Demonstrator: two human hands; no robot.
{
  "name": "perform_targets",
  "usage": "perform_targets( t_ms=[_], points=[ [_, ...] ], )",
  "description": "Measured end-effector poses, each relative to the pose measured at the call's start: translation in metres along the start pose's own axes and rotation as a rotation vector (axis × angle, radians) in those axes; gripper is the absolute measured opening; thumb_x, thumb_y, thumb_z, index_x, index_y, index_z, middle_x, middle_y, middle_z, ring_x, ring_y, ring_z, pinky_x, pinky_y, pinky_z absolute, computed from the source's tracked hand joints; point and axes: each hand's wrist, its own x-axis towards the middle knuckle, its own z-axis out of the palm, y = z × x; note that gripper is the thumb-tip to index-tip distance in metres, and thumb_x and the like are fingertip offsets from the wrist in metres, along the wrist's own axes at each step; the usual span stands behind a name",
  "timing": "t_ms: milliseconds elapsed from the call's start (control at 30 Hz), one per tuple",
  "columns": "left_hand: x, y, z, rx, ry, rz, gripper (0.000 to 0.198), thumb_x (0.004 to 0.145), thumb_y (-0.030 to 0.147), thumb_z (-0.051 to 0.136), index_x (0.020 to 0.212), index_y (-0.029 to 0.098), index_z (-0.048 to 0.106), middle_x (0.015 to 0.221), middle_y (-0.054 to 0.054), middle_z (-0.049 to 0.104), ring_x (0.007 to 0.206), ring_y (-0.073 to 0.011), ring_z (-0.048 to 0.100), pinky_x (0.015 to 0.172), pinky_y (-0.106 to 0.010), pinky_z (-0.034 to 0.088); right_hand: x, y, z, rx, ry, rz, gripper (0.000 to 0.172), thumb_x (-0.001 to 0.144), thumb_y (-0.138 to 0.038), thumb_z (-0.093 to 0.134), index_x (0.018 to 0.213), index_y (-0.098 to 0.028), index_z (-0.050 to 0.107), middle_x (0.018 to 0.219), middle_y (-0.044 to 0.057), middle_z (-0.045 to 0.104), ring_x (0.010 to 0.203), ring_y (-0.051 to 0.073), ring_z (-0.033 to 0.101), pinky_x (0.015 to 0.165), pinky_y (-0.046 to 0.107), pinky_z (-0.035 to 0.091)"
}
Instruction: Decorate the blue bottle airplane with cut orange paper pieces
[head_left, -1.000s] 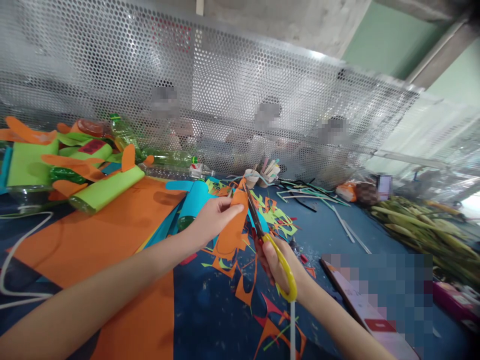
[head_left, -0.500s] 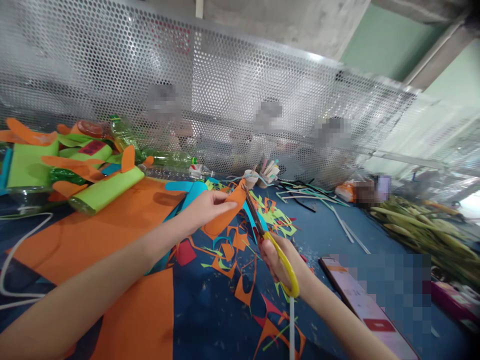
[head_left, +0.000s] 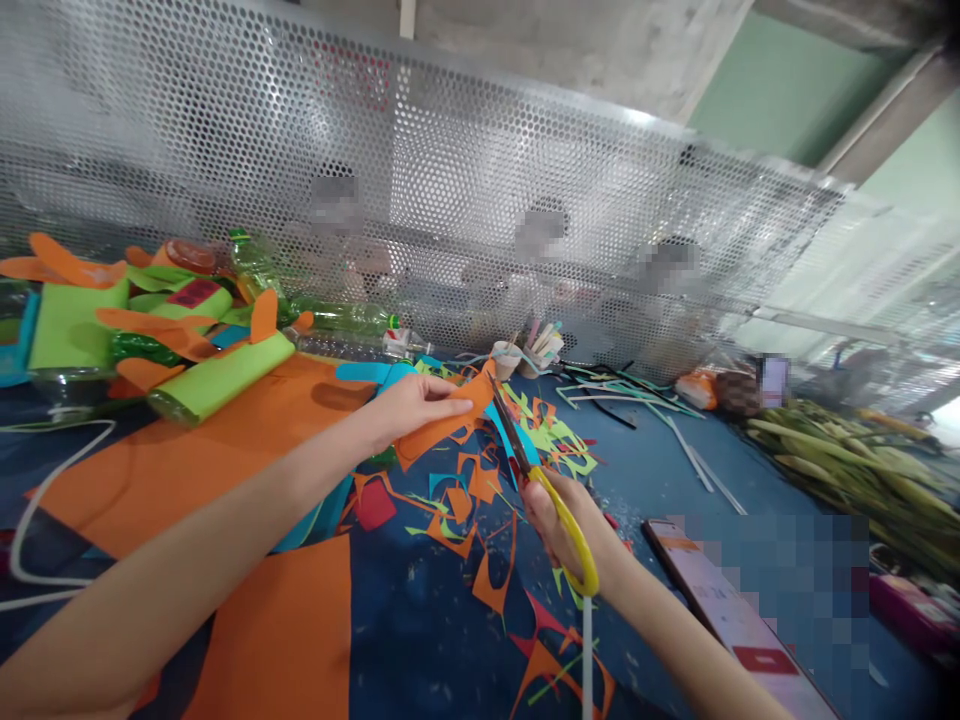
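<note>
My left hand (head_left: 412, 400) pinches an orange paper cut-out (head_left: 442, 425) by its upper end, holding it above the blue table (head_left: 652, 470). My right hand (head_left: 559, 525) grips yellow-handled scissors (head_left: 536, 470), fingers through the loops. The blades point up and away, with their tips at the cut-out's right edge. Orange, green and blue paper scraps (head_left: 480, 500) lie scattered under both hands.
Large orange paper sheets (head_left: 187, 470) cover the table's left. Green-wrapped bottles (head_left: 217, 375) with orange fins lie at the back left. A perforated metal screen (head_left: 480, 220) stands behind, people beyond it. Green stalks (head_left: 840, 460) lie right; a long board (head_left: 720, 610) near right.
My left hand has turned the orange cut-out from hanging upright to lying nearly flat, pointing left and down. The scissors have stayed at its right edge.
</note>
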Motion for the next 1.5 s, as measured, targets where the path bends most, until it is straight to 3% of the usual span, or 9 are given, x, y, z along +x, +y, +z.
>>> perform_targets(
  t_ms=[400, 567, 633, 767, 833, 933, 1067, 1367, 1500],
  points=[
    [0.008, 0.0, -0.021, 0.275, 0.026, 0.129, 0.035, 0.072, 0.037, 0.068, 0.102, 0.02, 0.063, 0.086, -0.005, 0.07, 0.074, -0.0173, 0.064, 0.068, -0.03, 0.048, 0.001, -0.001, 0.001, -0.001, -0.032, 0.036, 0.047, 0.084, -0.061, 0.039, 0.058, -0.021, 0.036, 0.044, -0.006, 0.036, 0.038, 0.007, 0.032, 0.034, 0.02, 0.024],
    [0.003, 0.001, -0.012, 0.776, 0.502, 0.469, 0.025, 0.07, 0.029, 0.068, 0.091, 0.019, 0.06, 0.081, -0.004, 0.063, 0.077, -0.0183, 0.057, 0.073, -0.031, 0.042, 0.002, 0.001, 0.002, -0.005, -0.05, 0.054, 0.047, 0.084, -0.061, 0.037, 0.06, -0.021, 0.035, 0.043, -0.007, 0.036, 0.035, 0.006, 0.032, 0.032, 0.019, 0.025],
    [-0.004, 0.004, 0.002, 0.826, 0.545, 0.507, 0.011, 0.077, 0.03, 0.06, 0.076, 0.019, 0.06, 0.071, -0.003, 0.061, 0.07, -0.017, 0.055, 0.068, -0.03, 0.04, 0.003, 0.004, 0.003, 0.011, -0.053, 0.073, 0.046, 0.084, -0.062, 0.037, 0.061, -0.022, 0.034, 0.043, -0.008, 0.035, 0.033, 0.006, 0.032, 0.031, 0.019, 0.026],
    [-0.018, 0.005, 0.035, 0.502, -0.071, 0.097, 0.048, 0.087, 0.051, 0.039, 0.055, 0.019, 0.056, 0.046, -0.004, 0.054, 0.043, -0.0138, 0.051, 0.052, -0.027, 0.039, 0.002, 0.011, 0.005, 0.108, -0.035, 0.117, 0.047, 0.082, -0.066, 0.036, 0.064, -0.022, 0.034, 0.045, -0.008, 0.034, 0.029, 0.006, 0.033, 0.028, 0.02, 0.028],
    [-0.02, 0.0, 0.049, 0.213, -0.214, -0.126, 0.051, 0.083, 0.062, 0.037, 0.068, 0.018, 0.058, 0.049, -0.004, 0.056, 0.04, -0.0143, 0.052, 0.048, -0.027, 0.041, 0.001, 0.012, 0.006, 0.177, -0.025, 0.121, 0.049, 0.081, -0.068, 0.035, 0.065, -0.022, 0.035, 0.045, -0.009, 0.034, 0.028, 0.006, 0.033, 0.027, 0.02, 0.029],
    [-0.016, -0.012, 0.061, -0.197, -0.115, -0.146, 0.046, 0.077, 0.064, 0.048, 0.097, 0.022, 0.049, 0.066, -0.001, 0.058, 0.049, -0.0146, 0.057, 0.049, -0.026, 0.044, -0.003, 0.011, 0.01, 0.275, -0.036, 0.065, 0.051, 0.079, -0.071, 0.034, 0.065, -0.022, 0.037, 0.044, -0.009, 0.033, 0.026, 0.006, 0.032, 0.027, 0.019, 0.029],
    [-0.011, -0.018, 0.062, -0.53, 0.089, 0.136, 0.038, 0.076, 0.05, 0.062, 0.09, 0.023, 0.039, 0.08, 0.002, 0.053, 0.064, -0.012, 0.058, 0.059, -0.027, 0.047, -0.007, 0.009, 0.016, 0.371, -0.027, -0.001, 0.054, 0.077, -0.073, 0.034, 0.067, -0.021, 0.04, 0.044, -0.009, 0.036, 0.027, 0.005, 0.03, 0.027, 0.018, 0.025],
    [-0.014, 0.001, 0.051, -0.503, 0.258, 0.296, 0.025, 0.075, 0.035, 0.066, 0.065, 0.015, 0.054, 0.063, 0.001, 0.052, 0.062, -0.0095, 0.05, 0.063, -0.024, 0.043, -0.013, 0.01, 0.023, 0.302, -0.073, -0.057, 0.052, 0.08, -0.071, 0.033, 0.074, -0.02, 0.042, 0.044, -0.009, 0.034, 0.029, 0.007, 0.032, 0.03, 0.02, 0.028],
    [-0.012, -0.002, 0.052, -0.459, 0.303, 0.333, 0.015, 0.072, 0.029, 0.068, 0.071, 0.016, 0.061, 0.064, 0.002, 0.056, 0.061, -0.0095, 0.052, 0.062, -0.024, 0.043, -0.015, 0.008, 0.025, 0.258, -0.101, -0.135, 0.051, 0.084, -0.068, 0.027, 0.074, -0.021, 0.044, 0.056, -0.001, 0.048, 0.044, 0.013, 0.048, 0.043, 0.026, 0.044]
  ],
)
